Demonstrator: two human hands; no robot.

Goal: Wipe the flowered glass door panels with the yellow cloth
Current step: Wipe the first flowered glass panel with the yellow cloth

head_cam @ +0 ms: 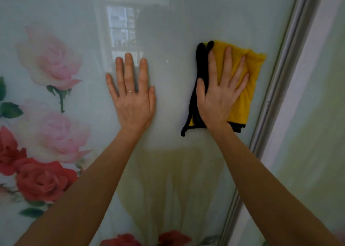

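Head view. Your right hand [222, 94] lies flat w/ fingers straight and spread, pressing the yellow cloth [248, 89] against the glass door panel [177, 31]; nothing is curled round the cloth, it's just pinned under palm and fingers. Cloth is folded, yellow face out, w/ black edging [199, 62] showing along its left side and bottom corner. It sits on the panel's right part, near but not touching the metal frame strip [276, 89] that runs diagonally beside it.

Your left hand [132, 98] is also flat on the glass, fingers straight and together-ish, holding nothing; thin ring [130, 91] on one finger. It rests left of the cloth, apart from it.

Printed pink roses [52, 59] and red roses [41, 180] occupy the panel's left side. A window reflection [122, 29] shows in the glass above your left hand.
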